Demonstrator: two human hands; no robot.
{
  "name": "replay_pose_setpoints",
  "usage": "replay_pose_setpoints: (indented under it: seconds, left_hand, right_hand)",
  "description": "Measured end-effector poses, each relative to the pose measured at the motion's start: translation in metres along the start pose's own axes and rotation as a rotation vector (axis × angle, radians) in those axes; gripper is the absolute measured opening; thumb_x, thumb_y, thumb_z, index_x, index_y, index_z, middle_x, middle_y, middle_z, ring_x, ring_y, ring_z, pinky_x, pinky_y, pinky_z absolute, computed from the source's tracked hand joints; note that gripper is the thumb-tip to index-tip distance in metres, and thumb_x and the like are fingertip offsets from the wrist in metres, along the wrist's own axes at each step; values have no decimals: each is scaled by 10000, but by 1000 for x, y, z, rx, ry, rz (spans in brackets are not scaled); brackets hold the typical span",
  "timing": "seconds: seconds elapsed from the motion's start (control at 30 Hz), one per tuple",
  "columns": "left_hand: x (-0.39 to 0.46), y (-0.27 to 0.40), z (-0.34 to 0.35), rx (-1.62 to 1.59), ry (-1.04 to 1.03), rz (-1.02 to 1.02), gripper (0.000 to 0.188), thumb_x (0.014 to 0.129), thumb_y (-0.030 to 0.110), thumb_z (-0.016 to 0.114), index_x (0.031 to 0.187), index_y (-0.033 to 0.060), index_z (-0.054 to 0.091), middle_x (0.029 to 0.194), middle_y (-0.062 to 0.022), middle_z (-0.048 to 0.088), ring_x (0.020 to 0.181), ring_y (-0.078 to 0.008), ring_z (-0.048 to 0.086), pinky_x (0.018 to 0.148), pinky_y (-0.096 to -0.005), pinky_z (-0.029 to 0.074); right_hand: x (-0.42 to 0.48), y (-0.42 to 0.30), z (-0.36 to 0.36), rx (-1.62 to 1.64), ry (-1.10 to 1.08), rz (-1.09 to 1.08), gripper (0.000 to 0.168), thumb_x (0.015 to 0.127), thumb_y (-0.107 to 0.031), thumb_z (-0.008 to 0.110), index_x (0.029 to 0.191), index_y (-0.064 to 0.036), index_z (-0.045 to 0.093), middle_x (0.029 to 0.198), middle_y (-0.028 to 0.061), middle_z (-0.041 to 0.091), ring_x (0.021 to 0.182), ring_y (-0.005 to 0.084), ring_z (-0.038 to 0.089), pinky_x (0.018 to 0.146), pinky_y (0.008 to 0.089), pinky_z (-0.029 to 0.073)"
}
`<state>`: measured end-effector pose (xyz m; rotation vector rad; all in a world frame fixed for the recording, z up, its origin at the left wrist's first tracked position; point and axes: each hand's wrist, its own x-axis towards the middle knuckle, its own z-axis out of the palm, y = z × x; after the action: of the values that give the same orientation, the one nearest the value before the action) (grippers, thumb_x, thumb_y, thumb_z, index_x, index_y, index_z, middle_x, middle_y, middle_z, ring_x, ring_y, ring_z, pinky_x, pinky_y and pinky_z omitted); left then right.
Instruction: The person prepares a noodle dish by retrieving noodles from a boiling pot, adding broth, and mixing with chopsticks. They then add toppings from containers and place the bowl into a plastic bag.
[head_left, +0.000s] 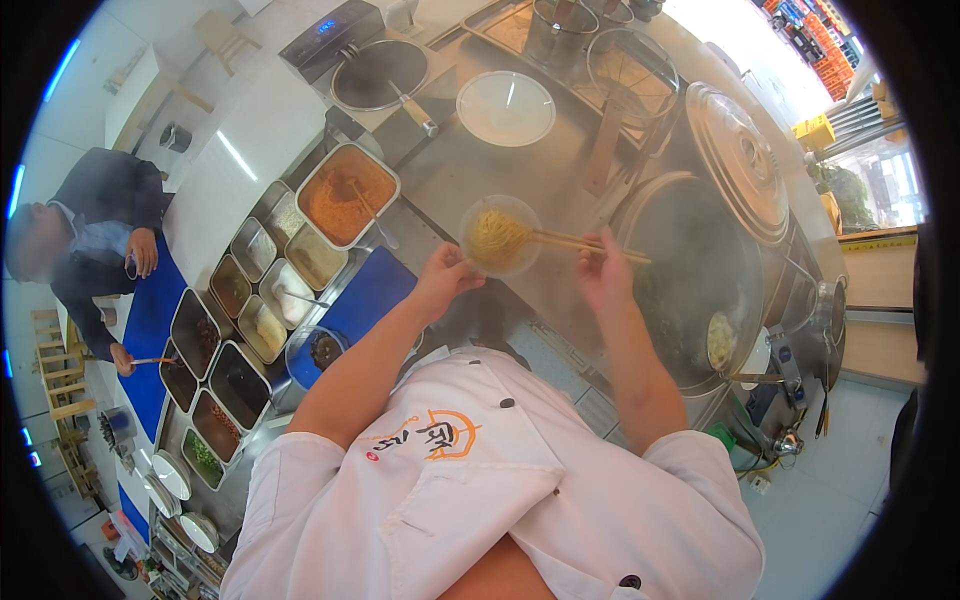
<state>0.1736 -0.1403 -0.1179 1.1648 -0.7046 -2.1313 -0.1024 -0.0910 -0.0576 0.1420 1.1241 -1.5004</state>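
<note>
My left hand (450, 276) holds the near left rim of a round, translucent bowl (480, 264). Yellow noodles (496, 232) lie in the bowl. In my right hand (604, 271) is a pair of wooden chopsticks (562, 240), whose far ends reach into the noodles. Just right of my right hand stands a large steaming pot (675, 277), with a strainer of pale food (721, 341) at its right inner edge. A wide white bowl (506, 109) rests on the steel counter beyond my hands.
Left are metal tubs of seasonings, an orange-filled tray (349, 191), a blue board (375, 289) and a small pan (381, 75). Wire strainers (632, 73) and a metal lid (739, 161) stand at the back right. Across the counter, another person (105, 225) holds a spoon in a tub.
</note>
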Motion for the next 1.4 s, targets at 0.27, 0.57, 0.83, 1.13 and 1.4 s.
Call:
replay_pose_setpoints:
  seconds: [0.27,0.57,0.83,1.13,1.4]
  left_hand:
    - [1,-3,3,26,2,-3,132,935,46,561,995,51,443,984,-103,569,878,-218,646,790,-347,580]
    - [4,6,3,81,-21,-6,190,879,22,599,996,68,457,912,-95,605,849,-222,657,697,-291,540]
    - [-2,8,11,50,44,7,195,862,7,595,991,48,455,958,-117,560,887,-247,639,756,-337,568]
    - [3,8,12,89,-52,51,239,866,27,611,1043,26,449,1005,-128,550,902,-257,633,789,-369,561]
    - [-1,9,4,44,-21,1,206,907,53,600,1041,38,444,1016,-127,564,930,-256,639,812,-357,563]
  right_hand:
    - [-26,-25,49,-619,-92,-393,288,983,-275,561,955,0,641,856,85,643,695,151,627,571,259,527]
    - [-45,-3,56,-1330,-856,-798,114,890,-109,655,943,-11,679,829,112,643,752,233,619,709,325,488]
    - [-3,-3,37,-1198,-517,-604,185,958,-162,551,947,-9,655,838,95,645,729,185,604,670,301,489]
    - [33,19,-16,-231,35,-76,192,980,-216,545,972,-29,587,910,101,602,769,192,592,625,316,505]
    - [18,10,-18,-37,50,-9,252,970,-273,581,918,-27,584,822,87,587,673,168,572,540,248,475]
